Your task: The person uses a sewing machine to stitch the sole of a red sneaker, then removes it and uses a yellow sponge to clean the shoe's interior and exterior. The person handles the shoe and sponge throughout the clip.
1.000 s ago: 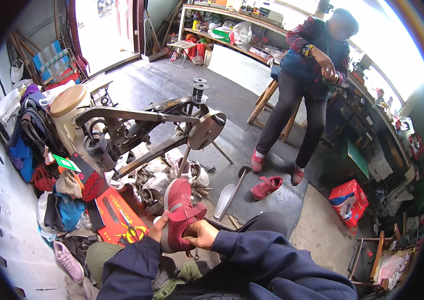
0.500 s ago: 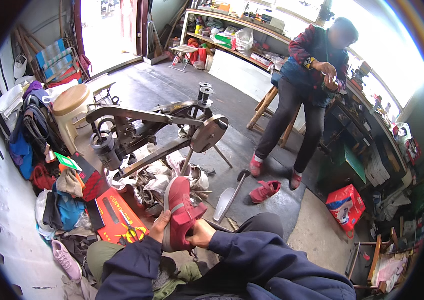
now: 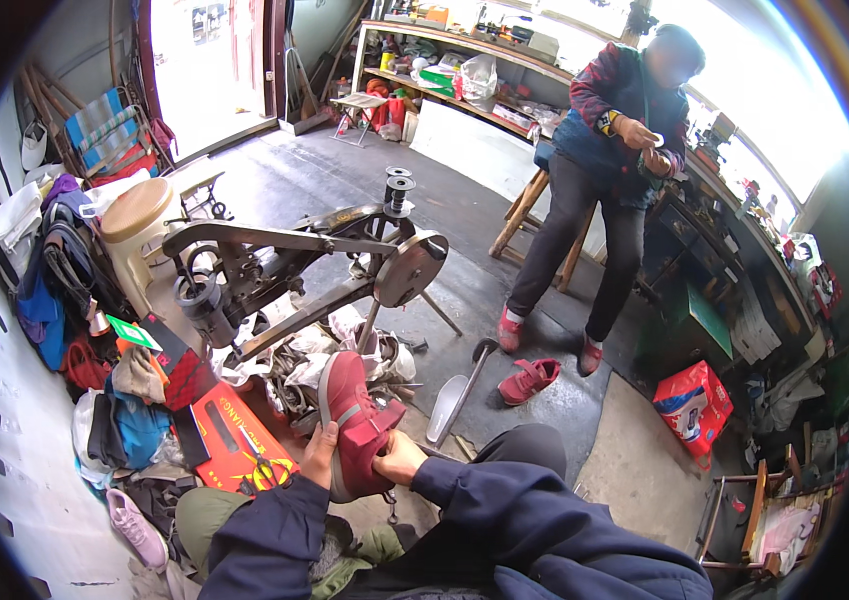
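Note:
A red shoe (image 3: 349, 408) with a grey stripe and a strap across it is held up over my lap, toe pointing away. My left hand (image 3: 321, 455) is closed on its left side, along the sole edge. My right hand (image 3: 402, 459) grips the shoe at its opening on the right, with some fingertips hidden by the upper. Just beyond the shoe stands a metal shoe-stitching machine (image 3: 412, 271) with a round wheel. Another red shoe (image 3: 529, 381) lies on the floor ahead to the right.
Yellow-handled scissors (image 3: 263, 472) lie on a red-orange box (image 3: 213, 418) at left, beside piled cloth and a pink shoe (image 3: 137, 530). A pale insole-shaped piece (image 3: 448, 405) lies by a dark rod (image 3: 467, 398). A person (image 3: 610, 150) handles a small white thing near a wooden stool (image 3: 523, 215).
The shoe has turned slightly in my hands, and my right hand has shifted a little at its opening. The other person's hands have moved, showing a white thing more plainly.

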`<state>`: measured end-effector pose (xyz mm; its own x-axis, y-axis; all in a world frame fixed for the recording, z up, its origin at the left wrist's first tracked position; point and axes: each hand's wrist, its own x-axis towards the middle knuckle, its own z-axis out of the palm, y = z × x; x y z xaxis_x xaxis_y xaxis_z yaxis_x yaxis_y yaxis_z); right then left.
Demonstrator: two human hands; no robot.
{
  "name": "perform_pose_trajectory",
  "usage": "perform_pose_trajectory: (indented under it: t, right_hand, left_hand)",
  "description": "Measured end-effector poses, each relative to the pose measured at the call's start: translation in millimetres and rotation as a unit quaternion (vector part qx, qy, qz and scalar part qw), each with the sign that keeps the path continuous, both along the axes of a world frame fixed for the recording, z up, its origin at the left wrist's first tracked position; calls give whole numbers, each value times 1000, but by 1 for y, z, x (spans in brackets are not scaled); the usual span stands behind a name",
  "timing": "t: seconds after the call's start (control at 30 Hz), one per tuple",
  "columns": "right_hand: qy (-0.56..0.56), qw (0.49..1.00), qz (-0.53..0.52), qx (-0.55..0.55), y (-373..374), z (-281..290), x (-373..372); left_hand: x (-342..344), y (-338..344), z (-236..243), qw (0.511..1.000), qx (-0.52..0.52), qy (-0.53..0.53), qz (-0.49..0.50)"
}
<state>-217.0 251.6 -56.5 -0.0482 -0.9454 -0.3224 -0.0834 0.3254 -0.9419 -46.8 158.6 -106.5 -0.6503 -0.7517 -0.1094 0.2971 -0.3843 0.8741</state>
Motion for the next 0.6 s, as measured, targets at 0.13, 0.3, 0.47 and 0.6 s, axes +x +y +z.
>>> perform_pose_trajectory:
  t: [0.13,0.3,0.47,0.6]
  right_hand:
    - [33,999,-23,10,-7,5,-4]
    - [171,980,-66,-74,-9,9,2]
    - [106,981,-80,-138,-2,18,-4]
    - [26,997,16,-69,-9,0,-12]
  left_hand:
    - [-4,5,6,986,-77,-131,73]
    - [-1,10,44,967,-153,-176,100]
    - [-7,17,65,958,-201,-125,160]
    - [-1,12,59,970,-168,-146,102]
